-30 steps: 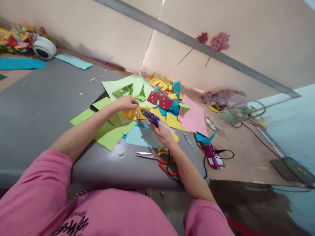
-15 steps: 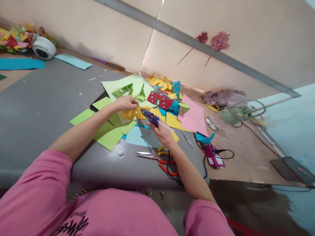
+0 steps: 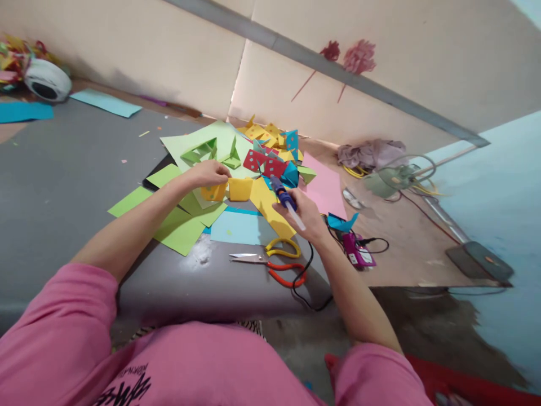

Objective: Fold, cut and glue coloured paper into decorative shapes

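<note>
Holding, right hand [image 3: 305,211]: fingers wrapped around the grip of a blue-purple glue gun [image 3: 284,194], clamped on it; nozzle points away from the body and to the left, clear glue stick [image 3: 297,218] projects from the rear
Left hand [image 3: 211,173]: fingertips drawn together, clamped on the upper edge of the yellow folded paper [image 3: 240,190]; exact contact hidden behind the fingers
Yellow folded paper: lies just below the left fingertips, on the body side of them; dotted panel directly under the hand, plain panel extending to the right of it
Nozzle to paper: apart, a visible gap between them; the flat yellow sheet [image 3: 274,211] runs through this gap and toward the right wrist
Scissors [image 3: 253,259]: on the grey table [image 3: 93,163], nearer the body than either hand; blades to the left, yellow and orange handles to the right
Black cord [image 3: 313,309]: loops over the table below the right wrist, beside the scissors handles
Light blue sheet [image 3: 245,228]: flat between the yellow folded paper and the scissors
Green sheets [image 3: 180,228]: overlapping, under and beside the left forearm
Green folded pieces [image 3: 200,150]: beyond the left hand, on a pale green sheet [image 3: 224,131]
Red dotted piece [image 3: 274,167]: just beyond the nozzle, amid blue and yellow pieces
</note>
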A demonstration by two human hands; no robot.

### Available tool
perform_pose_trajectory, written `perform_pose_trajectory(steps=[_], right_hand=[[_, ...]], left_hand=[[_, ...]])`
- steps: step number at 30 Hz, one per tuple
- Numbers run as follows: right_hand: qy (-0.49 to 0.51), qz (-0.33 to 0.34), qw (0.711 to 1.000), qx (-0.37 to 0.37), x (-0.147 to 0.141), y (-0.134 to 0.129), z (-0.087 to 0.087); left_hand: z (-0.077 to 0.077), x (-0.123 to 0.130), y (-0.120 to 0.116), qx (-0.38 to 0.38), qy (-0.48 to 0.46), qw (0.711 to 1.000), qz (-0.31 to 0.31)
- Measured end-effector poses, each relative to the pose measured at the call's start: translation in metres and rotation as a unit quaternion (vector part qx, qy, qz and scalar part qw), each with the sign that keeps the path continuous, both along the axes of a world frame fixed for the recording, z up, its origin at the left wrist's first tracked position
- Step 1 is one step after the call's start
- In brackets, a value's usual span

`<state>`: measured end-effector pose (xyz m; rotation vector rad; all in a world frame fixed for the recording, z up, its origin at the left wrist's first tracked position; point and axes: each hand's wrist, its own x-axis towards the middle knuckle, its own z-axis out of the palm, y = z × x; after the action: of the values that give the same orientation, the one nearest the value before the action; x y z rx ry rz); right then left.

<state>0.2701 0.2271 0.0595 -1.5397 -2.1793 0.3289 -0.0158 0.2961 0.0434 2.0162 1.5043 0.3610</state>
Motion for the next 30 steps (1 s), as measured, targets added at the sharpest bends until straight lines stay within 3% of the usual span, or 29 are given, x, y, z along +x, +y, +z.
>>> perform_pose_trajectory(steps=[4,7,13,30], right_hand=[[0.011,-0.009,0.999,-0.041,0.004,-0.012,-0.004],[0.044,0.034,0.995,-0.083,-0.017,-0.013,-0.012],[0.066,0.086,0.991,-0.083,-0.047,0.003,-0.019],[0.038,0.057,0.994,-0.085,-0.046,0.005,-0.023]], left_hand=[[-0.001,0.001,-0.001,0.000,0.004,1.000,0.008],[-0.001,0.002,-0.001,-0.002,0.003,1.000,0.004],[-0.003,0.000,0.000,0.009,0.003,1.000,-0.006],[-0.005,0.000,0.002,0.011,-0.013,1.000,-0.015]])
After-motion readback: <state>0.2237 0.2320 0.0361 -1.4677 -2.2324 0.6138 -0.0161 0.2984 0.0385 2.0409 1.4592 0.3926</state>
